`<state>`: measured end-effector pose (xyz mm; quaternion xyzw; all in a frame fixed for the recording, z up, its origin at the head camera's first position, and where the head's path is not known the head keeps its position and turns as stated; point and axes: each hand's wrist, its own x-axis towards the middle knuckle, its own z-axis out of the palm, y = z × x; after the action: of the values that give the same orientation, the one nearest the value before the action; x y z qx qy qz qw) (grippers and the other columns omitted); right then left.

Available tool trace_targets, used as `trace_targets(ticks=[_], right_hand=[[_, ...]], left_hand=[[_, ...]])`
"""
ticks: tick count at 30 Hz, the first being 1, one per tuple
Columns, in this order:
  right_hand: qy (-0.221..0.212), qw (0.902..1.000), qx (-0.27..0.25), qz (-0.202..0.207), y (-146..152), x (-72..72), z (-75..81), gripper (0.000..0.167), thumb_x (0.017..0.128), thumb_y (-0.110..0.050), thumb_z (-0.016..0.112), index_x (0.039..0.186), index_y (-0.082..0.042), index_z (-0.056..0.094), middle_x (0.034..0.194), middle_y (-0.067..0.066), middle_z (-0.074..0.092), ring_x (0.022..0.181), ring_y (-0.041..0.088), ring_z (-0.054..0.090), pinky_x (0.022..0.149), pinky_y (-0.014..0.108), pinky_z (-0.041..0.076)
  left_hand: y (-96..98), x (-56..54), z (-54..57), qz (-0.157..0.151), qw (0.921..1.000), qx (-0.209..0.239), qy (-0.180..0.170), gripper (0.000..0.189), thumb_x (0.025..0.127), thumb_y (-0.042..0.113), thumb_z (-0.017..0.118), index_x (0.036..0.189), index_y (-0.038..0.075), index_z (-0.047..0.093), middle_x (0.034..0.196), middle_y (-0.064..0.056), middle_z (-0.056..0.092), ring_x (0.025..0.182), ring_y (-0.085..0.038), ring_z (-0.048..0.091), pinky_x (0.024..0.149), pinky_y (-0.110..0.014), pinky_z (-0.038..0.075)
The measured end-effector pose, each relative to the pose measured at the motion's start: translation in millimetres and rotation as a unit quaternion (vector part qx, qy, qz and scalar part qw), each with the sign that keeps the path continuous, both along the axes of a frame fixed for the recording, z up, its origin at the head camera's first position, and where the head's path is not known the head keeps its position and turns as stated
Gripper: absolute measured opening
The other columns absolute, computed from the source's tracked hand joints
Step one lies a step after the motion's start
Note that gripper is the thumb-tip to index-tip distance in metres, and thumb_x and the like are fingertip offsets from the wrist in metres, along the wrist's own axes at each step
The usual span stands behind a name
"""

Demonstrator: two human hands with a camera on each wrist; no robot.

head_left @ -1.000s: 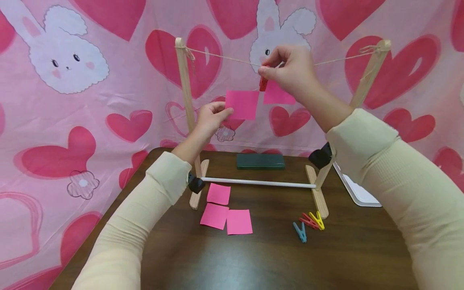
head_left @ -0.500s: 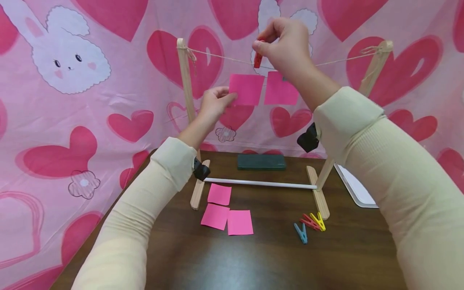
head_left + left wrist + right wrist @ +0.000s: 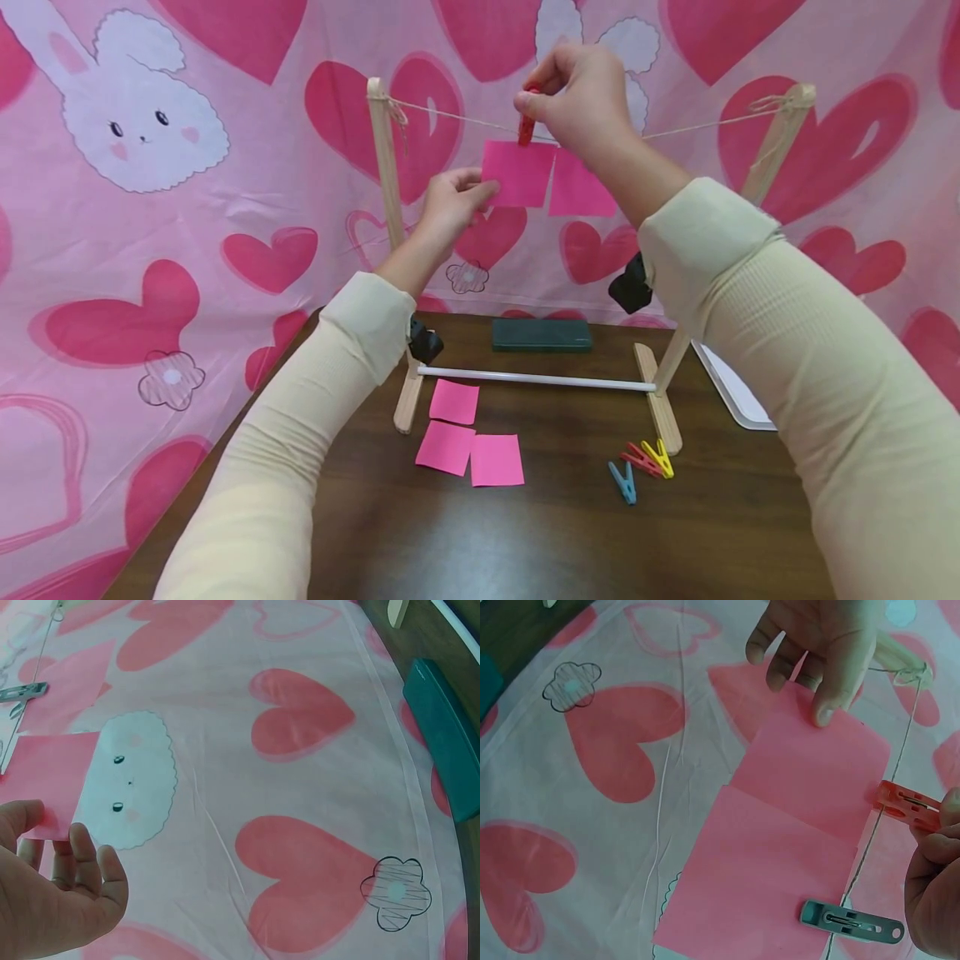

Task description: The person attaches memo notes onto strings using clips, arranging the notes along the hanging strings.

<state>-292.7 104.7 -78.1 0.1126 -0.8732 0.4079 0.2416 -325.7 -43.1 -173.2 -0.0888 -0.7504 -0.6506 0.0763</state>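
Observation:
My left hand (image 3: pixel 453 200) pinches a pink sticky note (image 3: pixel 516 177) by its left edge, thumb in front and fingers behind. The note is up at a string (image 3: pixel 457 117). Above it, my right hand (image 3: pixel 592 100) pinches a red clothespin (image 3: pixel 527 127) whose lower end meets the note's top edge. In the right wrist view the clothespin's tip overlaps both string and note edge. A second pink sticky note (image 3: pixel 750 877) hangs right beside the first, clipped to the string by a blue-grey clothespin (image 3: pixel 851 922); my right hand hides part of it in the head view.
The string runs between two wooden posts (image 3: pixel 386 167) joined low by a white rod (image 3: pixel 536 377). On the table lie several pink notes (image 3: pixel 497 460), a blue clothespin (image 3: pixel 622 482), a red one (image 3: pixel 640 460), a yellow one (image 3: pixel 659 458), a green case (image 3: pixel 542 334) and a white tray (image 3: pixel 738 392).
My left hand has raised its note, shifting it slightly right, up to the string beside the hanging note. My right hand has lifted the red clothespin, moved left, and lowered it to the note's top edge.

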Motion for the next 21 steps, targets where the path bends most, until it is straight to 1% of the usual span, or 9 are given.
trace_targets(ticks=[3,10,14,21], right_hand=[[-0.001,1.0,0.001,0.001,0.5,-0.4,-0.6,0.023,0.084,-0.032,0.065,0.098,-0.014,0.066,0.087,-0.003,0.06,0.085,0.008,0.049,0.07,0.024,0.043],[-0.023,0.9995,-0.014,0.014,1.2,-1.7,-3.2,0.022,0.083,-0.03,0.066,0.097,-0.013,0.064,0.087,-0.001,0.061,0.084,0.01,0.054,0.073,0.024,0.045],[-0.021,0.9996,-0.012,0.014,2.0,-2.8,-4.6,0.021,0.084,-0.028,0.067,0.097,-0.012,0.064,0.087,-0.001,0.061,0.084,0.011,0.056,0.073,0.023,0.045],[-0.027,0.9996,0.002,0.008,3.2,-5.0,-6.2,0.026,0.084,-0.029,0.066,0.102,-0.011,0.064,0.09,0.001,0.062,0.085,0.011,0.056,0.073,0.023,0.045]], left_hand=[[1.4,-0.6,1.3,0.0,1.0,0.0,-0.003,0.032,0.089,0.021,0.063,0.118,0.008,0.062,0.101,-0.004,0.063,0.075,-0.013,0.057,0.062,-0.023,0.045],[2.2,-0.8,3.0,-0.003,1.0,0.005,0.001,0.029,0.09,0.02,0.062,0.115,0.008,0.063,0.1,-0.004,0.063,0.077,-0.013,0.056,0.062,-0.023,0.045],[3.2,-1.1,3.6,-0.006,1.0,0.004,0.002,0.028,0.09,0.021,0.062,0.115,0.008,0.063,0.099,-0.004,0.063,0.078,-0.013,0.056,0.062,-0.023,0.044],[4.4,-1.1,4.2,-0.007,1.0,0.0,0.002,0.029,0.09,0.021,0.061,0.116,0.008,0.063,0.1,-0.004,0.063,0.076,-0.013,0.055,0.061,-0.022,0.044]])
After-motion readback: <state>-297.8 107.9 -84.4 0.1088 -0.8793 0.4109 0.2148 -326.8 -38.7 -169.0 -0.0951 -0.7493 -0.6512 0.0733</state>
